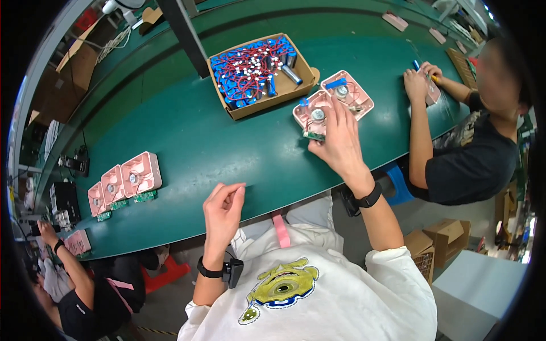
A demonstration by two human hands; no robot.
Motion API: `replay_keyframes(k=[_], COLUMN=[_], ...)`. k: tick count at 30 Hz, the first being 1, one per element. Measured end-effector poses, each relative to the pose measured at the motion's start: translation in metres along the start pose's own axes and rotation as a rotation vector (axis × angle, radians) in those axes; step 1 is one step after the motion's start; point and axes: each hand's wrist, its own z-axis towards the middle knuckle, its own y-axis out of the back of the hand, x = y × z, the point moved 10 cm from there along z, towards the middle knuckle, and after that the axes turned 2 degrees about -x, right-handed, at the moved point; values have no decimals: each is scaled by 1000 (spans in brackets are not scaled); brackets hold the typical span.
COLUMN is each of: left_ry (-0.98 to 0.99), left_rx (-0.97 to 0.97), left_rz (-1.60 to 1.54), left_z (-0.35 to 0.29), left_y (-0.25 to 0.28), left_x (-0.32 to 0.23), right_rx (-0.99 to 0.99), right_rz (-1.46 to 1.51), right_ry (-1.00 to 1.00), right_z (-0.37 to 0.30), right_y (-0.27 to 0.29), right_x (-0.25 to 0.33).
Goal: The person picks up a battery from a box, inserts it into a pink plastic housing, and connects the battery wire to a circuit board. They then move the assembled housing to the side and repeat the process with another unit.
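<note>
My right hand (342, 139) reaches over the nearer of two pink plastic housings, thumb by its front edge and fingers over its inside. This pink housing (301, 116) is an open shell with a round silver speaker (318, 115), a blue piece at its back edge and a green circuit board (313, 136) at its front, by my thumb. Touching it on the far right is a second pink housing (364, 94) with its own speaker and a blue strip. My left hand (223, 213) hovers at the table's front edge, fingers curled together with nothing visible in them.
Behind the housings stands a cardboard box (239, 112) of blue cylindrical batteries with red wires. Several pink housings (149, 165) with green boards sit at left on the green table (227, 150). Co-workers sit on both sides; the right one's hands (418, 85) hold a pink part.
</note>
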Motion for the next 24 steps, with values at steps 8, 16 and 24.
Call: replay_keyframes(k=[8, 16, 24], left_ry=[-174, -105, 181], left_rx=[-400, -899, -469], left_rz=[271, 777, 951], left_z=[-9, 2, 59], left_y=[120, 394, 451], left_x=[-9, 57, 172], right_rx=[-6, -158, 424], right_rz=[49, -379, 247], right_ry=[94, 80, 451], right_z=[31, 34, 0], right_y=[6, 28, -6], right_x=[-29, -59, 195])
